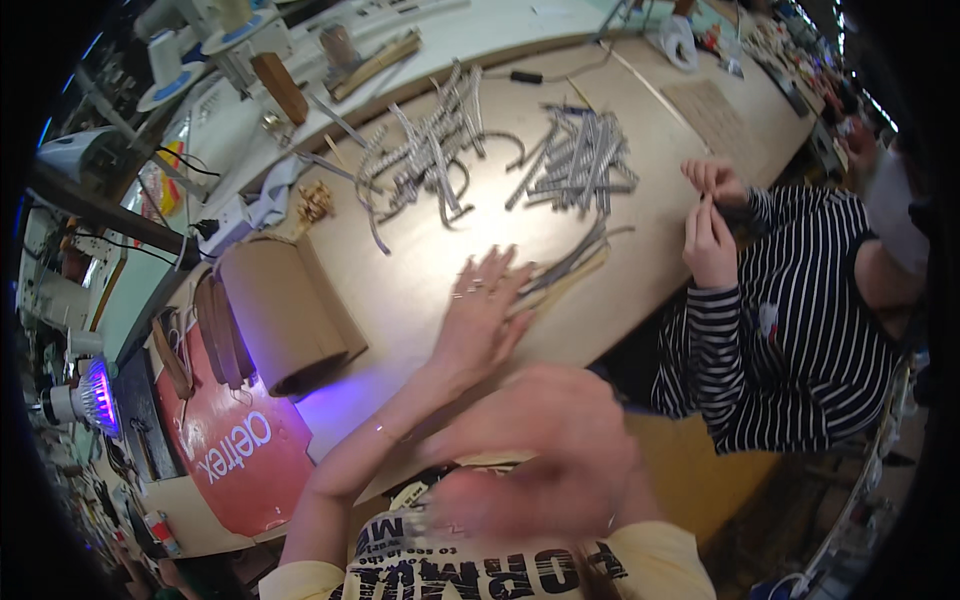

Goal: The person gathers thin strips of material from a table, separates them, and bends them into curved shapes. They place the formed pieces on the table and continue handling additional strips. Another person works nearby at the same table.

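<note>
My left hand (482, 312) lies on the table with its fingers spread. Its fingertips and thumb are beside a small bunch of dark grey and tan strips (572, 265), and the thumb seems to touch their near end. Close to the camera, my right hand (540, 440) is raised in front of my chest and smeared by motion, so its fingers cannot be read. Beyond the left hand is a loose tangle of grey patterned strips (430, 150). A tidier stack of short grey strips (590, 160) sits to the right of that tangle.
A brown curved roll (285, 310) stands at left, near a red board (235, 430) and a lamp glowing purple (97, 396). At right, a person in a striped top (790, 320) holds both hands (712, 225) together over the table edge. Thread cones (165, 60) stand far left.
</note>
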The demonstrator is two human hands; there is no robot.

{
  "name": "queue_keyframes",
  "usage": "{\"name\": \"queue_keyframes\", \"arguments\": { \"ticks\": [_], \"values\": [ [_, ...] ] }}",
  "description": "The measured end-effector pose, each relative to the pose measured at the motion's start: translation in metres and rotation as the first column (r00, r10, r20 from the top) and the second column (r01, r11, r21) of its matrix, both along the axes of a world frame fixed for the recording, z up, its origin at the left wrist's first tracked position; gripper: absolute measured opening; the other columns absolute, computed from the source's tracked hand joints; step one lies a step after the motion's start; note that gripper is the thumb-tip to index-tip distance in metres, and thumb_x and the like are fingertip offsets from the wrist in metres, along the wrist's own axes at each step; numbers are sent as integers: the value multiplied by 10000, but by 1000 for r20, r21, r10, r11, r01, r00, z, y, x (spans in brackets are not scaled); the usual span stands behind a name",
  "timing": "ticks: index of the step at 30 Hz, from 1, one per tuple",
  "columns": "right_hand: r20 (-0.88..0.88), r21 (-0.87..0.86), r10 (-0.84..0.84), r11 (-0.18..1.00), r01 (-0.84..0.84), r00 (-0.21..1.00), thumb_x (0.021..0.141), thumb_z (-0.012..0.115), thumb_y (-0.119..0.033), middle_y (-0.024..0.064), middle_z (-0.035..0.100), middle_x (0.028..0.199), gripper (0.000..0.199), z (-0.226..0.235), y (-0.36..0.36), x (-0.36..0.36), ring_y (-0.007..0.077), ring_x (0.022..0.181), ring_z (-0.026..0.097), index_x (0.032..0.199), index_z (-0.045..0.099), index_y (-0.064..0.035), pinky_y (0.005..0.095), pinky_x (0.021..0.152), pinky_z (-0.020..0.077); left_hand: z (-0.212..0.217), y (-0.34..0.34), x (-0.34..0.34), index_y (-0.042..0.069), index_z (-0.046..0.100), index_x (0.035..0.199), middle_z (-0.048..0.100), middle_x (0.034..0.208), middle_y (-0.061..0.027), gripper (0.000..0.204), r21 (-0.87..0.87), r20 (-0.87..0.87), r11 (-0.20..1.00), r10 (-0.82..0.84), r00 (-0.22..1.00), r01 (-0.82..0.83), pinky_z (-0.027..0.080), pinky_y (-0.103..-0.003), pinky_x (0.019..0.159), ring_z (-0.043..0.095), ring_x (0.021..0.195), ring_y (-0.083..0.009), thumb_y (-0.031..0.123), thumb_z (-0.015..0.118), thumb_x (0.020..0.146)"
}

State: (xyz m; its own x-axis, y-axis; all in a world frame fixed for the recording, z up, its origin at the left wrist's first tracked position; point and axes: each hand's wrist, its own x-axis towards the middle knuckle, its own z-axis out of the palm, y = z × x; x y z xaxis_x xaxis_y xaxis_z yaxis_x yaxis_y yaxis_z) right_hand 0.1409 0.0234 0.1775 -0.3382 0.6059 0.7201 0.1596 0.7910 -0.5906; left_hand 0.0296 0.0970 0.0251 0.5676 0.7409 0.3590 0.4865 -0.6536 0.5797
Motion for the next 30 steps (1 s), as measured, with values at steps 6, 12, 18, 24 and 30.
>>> {"name": "queue_keyframes", "arguments": {
  "ticks": [6,12,18,24,30],
  "values": [
    [279,105,305,933,-345,910,758,710,-298,75,594,991,357,46,21,-60,260,879,590,1001,606,-58,439,792,475,8,-75,-64,64,574,1274,569,1346,-168,448,-127,86,956,277,957,-265,361,-492,1103,528,1264,-365,77,690,842],
    [143,279,-3,960,-37,990,700,710,-286,40,585,844,258,15,10,-82,196,743,585,859,656,-90,424,708,512,-14,-94,-98,47,613,1210,631,1256,-157,369,-251,89,909,364,927,-332,400,-443,1070,585,1187,-339,50,679,847],
    [639,-85,-414,800,594,649,834,715,-235,74,613,1024,202,-100,68,4,273,862,647,968,698,-85,396,729,528,-11,-81,-102,53,659,1133,653,1206,-121,264,-310,101,882,402,910,-355,464,-385,966,625,1088,-307,70,671,869],
    [773,-140,-423,612,778,472,872,673,-166,114,578,1080,199,-154,81,31,283,925,631,1050,683,-80,417,748,527,-2,-64,-85,56,672,1113,668,1164,-127,238,-351,135,892,349,927,-285,489,-364,923,644,1054,-298,57,664,876],
    [519,-291,-515,643,708,682,869,668,-93,107,607,1077,88,-152,92,19,310,821,656,951,679,-64,399,706,530,6,-55,-86,33,679,1100,686,1118,-127,217,-412,272,860,432,860,-301,505,-329,879,667,986,-248,40,651,885]
  ]
}}
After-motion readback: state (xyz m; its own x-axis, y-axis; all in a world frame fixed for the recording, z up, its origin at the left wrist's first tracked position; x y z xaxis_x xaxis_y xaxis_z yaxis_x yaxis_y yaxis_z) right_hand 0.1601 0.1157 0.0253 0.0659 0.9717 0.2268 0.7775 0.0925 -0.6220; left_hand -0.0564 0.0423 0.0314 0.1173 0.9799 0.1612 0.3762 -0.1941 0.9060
